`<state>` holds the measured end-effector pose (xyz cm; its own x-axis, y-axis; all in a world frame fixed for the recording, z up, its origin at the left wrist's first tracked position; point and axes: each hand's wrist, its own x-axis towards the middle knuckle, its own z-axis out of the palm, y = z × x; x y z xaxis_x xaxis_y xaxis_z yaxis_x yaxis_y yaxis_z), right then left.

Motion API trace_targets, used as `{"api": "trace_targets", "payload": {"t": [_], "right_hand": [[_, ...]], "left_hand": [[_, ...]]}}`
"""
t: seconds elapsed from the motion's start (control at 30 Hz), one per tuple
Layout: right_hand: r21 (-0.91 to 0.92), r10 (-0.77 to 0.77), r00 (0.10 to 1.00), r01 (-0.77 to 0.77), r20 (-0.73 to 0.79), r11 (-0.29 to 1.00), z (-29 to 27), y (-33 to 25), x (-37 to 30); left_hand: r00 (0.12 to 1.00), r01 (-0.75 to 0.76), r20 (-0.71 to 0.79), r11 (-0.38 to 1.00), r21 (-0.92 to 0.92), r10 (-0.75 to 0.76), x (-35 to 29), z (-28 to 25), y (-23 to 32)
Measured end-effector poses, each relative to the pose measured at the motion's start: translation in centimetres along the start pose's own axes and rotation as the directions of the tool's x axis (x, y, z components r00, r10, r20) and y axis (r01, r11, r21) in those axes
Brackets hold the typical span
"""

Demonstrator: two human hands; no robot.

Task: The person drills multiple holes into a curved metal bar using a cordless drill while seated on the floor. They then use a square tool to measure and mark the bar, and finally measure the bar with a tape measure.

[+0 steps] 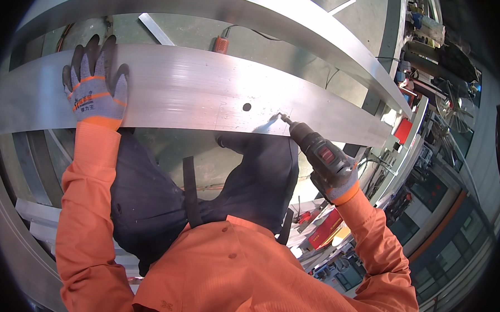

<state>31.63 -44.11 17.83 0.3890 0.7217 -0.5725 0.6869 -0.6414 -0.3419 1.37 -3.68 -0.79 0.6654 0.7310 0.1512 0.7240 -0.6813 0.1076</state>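
A wide aluminium beam point(169, 84) runs across in front of me, with one dark round hole point(247, 107) right of its middle. My left hand point(94, 87), in a grey work glove with orange trim, lies flat on the beam's left part, fingers stretched out. Gripped in my gloved right hand point(340, 185) is a dark power drill point(322, 153) with a red patch on its body. Its bit points up and left to the beam's near side, right of the hole; whether the tip touches the metal I cannot tell.
A second aluminium beam point(289, 20) arches across beyond the first. Between them, an orange-red corded tool point(220, 44) and a metal strip point(156, 29) show below on the green floor. Cluttered shelving and a standing fan point(455, 107) are on the right, with a red box point(324, 229) nearer me.
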Motion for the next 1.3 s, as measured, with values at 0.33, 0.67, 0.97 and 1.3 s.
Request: {"api": "trace_targets", "payload": {"t": [0.33,0.67,0.97,1.3], "right_hand": [[-0.125,-0.064,0.998,0.066,0.025,0.99,-0.2,0.0,0.3],[-0.046,-0.021,1.0,0.021,-0.002,0.999,-0.1,-0.4,0.5],[-0.175,-0.098,0.995,0.097,0.002,0.98,-0.9,-0.8,1.0],[0.156,-0.06,0.997,0.053,0.038,0.986,-4.1,0.3,4.2]], "left_hand": [[1.0,-0.009,-0.001,0.999,-0.033,0.009,-0.2,0.4,-0.5],[1.0,-0.006,-0.003,1.0,-0.017,0.006,-0.3,0.4,-0.4],[0.998,0.01,0.066,0.998,0.056,-0.013,-0.1,0.3,-0.4],[0.997,0.026,0.07,0.999,0.041,-0.029,-0.1,0.3,-0.5]]}}
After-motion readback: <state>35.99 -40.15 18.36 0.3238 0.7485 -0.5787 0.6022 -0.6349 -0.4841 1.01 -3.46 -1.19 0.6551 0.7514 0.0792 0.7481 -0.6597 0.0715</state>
